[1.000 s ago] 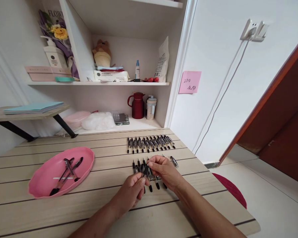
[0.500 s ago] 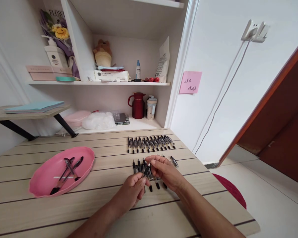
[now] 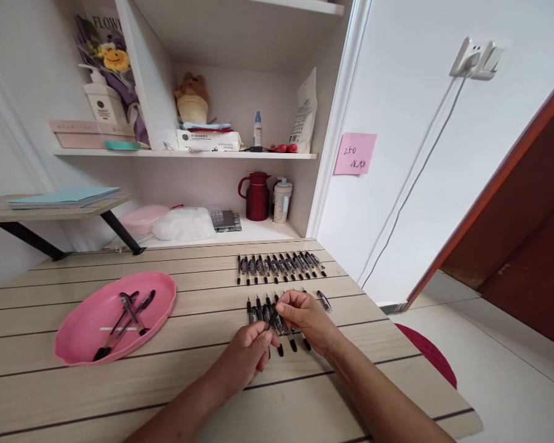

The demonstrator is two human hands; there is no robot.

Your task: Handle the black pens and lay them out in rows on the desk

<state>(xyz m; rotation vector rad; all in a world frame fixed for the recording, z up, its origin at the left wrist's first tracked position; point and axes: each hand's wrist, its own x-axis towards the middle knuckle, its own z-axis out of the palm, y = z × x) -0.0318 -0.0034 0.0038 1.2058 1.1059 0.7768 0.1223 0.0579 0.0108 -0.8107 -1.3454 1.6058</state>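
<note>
Over the near row of black pens (image 3: 258, 309), my left hand (image 3: 249, 354) and my right hand (image 3: 305, 317) meet on one black pen (image 3: 272, 320). Both hands are closed, each pinching an end of it. Farther back, a second row of black pens (image 3: 279, 266) lies side by side on the wooden table (image 3: 203, 381). At the left, a pink tray (image 3: 92, 326) holds a few more pens (image 3: 127, 317). One pen (image 3: 324, 301) lies alone just right of my right hand.
Behind the table, shelves carry a dark red jug (image 3: 257, 196), a cup (image 3: 281, 200), a plastic bag (image 3: 183, 224) and boxes. A pink note (image 3: 354, 153) is stuck on the white wall. A brown door (image 3: 526, 227) stands at the right, a red mat (image 3: 427, 357) on the floor.
My hands have barely moved. The pen between them has tilted slightly and my right fingers have closed lower on it.
</note>
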